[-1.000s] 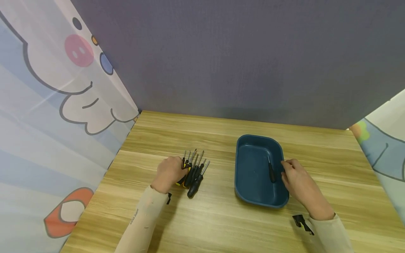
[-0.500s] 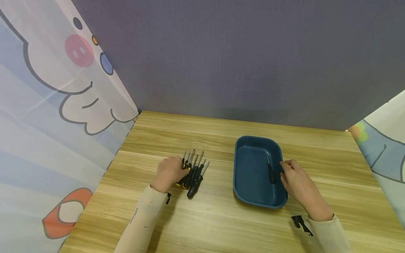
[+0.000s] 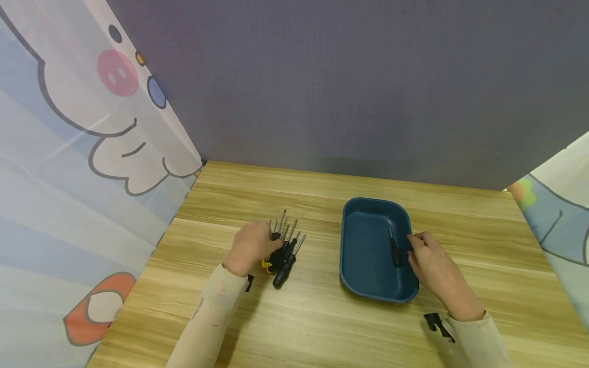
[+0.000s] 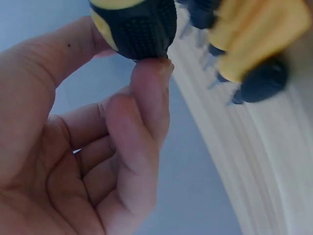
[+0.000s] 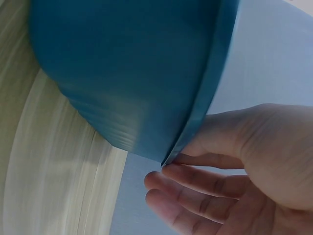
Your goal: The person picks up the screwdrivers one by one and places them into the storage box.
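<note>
My left hand [image 3: 253, 244] pinches a black and yellow screwdriver [image 4: 142, 29] between thumb and fingertips, seen up close in the left wrist view. Beside it on the table lies a row of several more screwdrivers [image 3: 284, 271], with dark handles toward me and metal shafts pointing away. My right hand [image 3: 434, 268] grips the right rim of a dark blue rectangular bin [image 3: 363, 295], thumb on one side and fingers on the other, as the right wrist view shows. Inside the bin lies a small black-handled screwdriver [image 3: 394, 250].
The wooden table [image 3: 313, 327] meets a grey panel [image 3: 345, 102] at its back edge. A curtain with cartoon prints [image 3: 69, 214] hangs along the left side, and another printed cloth [image 3: 561, 214] is at the right.
My left hand has shifted slightly up and to the right, lifting a screwdriver from the row so its tip sits farther forward. The right hand and the bin have stayed nearly in place.
</note>
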### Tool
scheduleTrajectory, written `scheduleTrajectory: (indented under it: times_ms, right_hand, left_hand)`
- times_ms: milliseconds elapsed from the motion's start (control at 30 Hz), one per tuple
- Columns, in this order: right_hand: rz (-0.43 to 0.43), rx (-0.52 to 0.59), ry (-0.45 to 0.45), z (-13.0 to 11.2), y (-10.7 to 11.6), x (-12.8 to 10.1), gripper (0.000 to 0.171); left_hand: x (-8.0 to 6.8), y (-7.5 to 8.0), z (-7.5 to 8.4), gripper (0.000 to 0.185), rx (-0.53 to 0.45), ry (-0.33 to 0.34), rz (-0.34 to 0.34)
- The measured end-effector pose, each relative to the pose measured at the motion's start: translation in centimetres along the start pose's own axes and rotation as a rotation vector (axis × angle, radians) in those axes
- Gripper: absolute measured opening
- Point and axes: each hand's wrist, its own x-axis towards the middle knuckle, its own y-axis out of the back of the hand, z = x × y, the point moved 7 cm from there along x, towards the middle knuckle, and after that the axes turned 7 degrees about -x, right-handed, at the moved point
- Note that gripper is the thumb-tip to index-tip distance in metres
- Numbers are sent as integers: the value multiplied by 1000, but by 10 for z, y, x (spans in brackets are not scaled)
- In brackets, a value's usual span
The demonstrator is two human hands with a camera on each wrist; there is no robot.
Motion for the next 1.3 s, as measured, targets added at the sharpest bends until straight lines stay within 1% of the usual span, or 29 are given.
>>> scheduleTrajectory:
  times_ms: [67,133,267,333,500,633,767,933,1000,1100,1233,1300]
  right_hand:
    - [11,-3,10,0,1,0,39]
    - [26,-7,23,-1,1,0,39]
    - [38,-7,31,-1,2,-1,39]
    - [37,-6,30,-1,1,0,39]
    - [37,2,26,-1,2,0,38]
    - [33,4,21,0,2,0,38]
    - [38,6,24,0,3,-1,38]
    - [57,4,41,0,3,-1,38]
    - [55,5,40,0,3,-1,38]
    - [46,5,34,0,2,-1,38]
    - [16,6,15,0,1,0,38]
    - [-2,6,3,1,1,0,38]
  left_hand:
    - [1,2,8,59,-13,-25,-5]
    - [3,4,19,60,-23,-64,-6]
    - [10,9,44,61,-22,-148,4]
    - [14,11,58,60,-27,-181,-4]
    - [24,7,90,58,-43,-232,-38]
    - [33,0,112,56,-77,-259,-65]
    - [41,-10,132,55,-115,-273,-108]
    - [48,-23,157,52,-107,-307,-153]
    - [51,-28,168,51,-85,-337,-163]
    - [55,-37,182,52,-66,-361,-186]
    - [61,-50,200,50,-47,-356,-211]
    - [63,-57,208,47,-42,-340,-224]
